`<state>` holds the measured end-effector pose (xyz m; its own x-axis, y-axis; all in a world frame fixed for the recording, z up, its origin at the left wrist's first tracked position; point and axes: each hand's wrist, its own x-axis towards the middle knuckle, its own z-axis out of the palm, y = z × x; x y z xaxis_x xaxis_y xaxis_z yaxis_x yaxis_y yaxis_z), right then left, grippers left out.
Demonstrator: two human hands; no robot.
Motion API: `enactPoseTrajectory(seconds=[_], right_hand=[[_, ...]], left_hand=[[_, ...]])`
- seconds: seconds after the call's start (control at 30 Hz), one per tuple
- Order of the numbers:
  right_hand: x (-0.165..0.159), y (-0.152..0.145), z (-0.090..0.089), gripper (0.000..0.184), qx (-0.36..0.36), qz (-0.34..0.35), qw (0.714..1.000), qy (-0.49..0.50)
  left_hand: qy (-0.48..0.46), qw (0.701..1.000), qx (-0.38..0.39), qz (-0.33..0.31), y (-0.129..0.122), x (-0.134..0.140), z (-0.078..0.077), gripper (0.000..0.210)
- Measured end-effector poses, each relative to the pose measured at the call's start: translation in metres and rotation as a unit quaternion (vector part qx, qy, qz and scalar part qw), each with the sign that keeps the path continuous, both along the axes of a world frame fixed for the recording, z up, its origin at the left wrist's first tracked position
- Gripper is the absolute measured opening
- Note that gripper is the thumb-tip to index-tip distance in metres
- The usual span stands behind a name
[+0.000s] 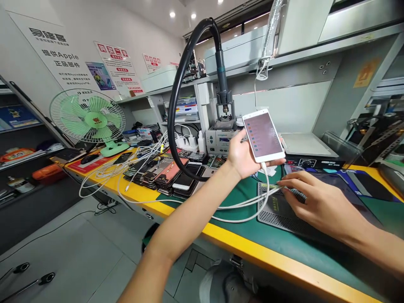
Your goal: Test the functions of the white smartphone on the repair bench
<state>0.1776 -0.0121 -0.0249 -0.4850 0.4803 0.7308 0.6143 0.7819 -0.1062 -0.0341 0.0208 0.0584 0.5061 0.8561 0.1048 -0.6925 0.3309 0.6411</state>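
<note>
My left hand [242, 156] is closed around a white smartphone [264, 134], held up above the bench with its screen lit and showing a column of small icons. A white charging cable [267, 179] is plugged into the phone's lower edge and loops down over the green mat. My right hand [315, 200] is lower and to the right, thumb and fingers pinched on white cable strands near the phone. Under that hand lies a dark perforated metal plate [274, 210]. What sits inside the right palm is hidden.
Stacks of phones and phone parts [151, 176] cover the bench left of my forearm. A black hose [173, 97] arches down from a hot-air handpiece [222, 73]. Behind stand a green fan [94, 120] and, at right, a flat heating plate [307, 145]. Tangled white cables [109, 170] hang over the yellow edge.
</note>
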Motion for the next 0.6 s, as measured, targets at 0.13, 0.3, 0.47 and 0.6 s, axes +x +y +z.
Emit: enactPoseTrajectory(seconds=[0.13, 0.3, 0.47, 0.6], right_hand=[[0.004, 0.009, -0.01, 0.019, 0.009, 0.005, 0.999, -0.048], [-0.002, 0.001, -0.003, 0.027, -0.137, -0.044, 0.989, 0.032], [-0.009, -0.008, 0.02, 0.047, -0.392, -0.061, 0.878, 0.267], [-0.009, -0.011, 0.032, 0.063, -0.485, 0.049, 0.79, 0.373]], left_hand=[[-0.016, 0.999, 0.001, -0.032, 0.006, 0.006, -0.018, 0.062], [0.003, 0.998, -0.012, -0.055, 0.008, 0.009, -0.034, 0.061], [0.009, 0.997, -0.022, -0.07, 0.005, 0.013, -0.039, 0.058], [0.009, 0.994, -0.05, -0.094, 0.0, 0.019, -0.041, 0.059]])
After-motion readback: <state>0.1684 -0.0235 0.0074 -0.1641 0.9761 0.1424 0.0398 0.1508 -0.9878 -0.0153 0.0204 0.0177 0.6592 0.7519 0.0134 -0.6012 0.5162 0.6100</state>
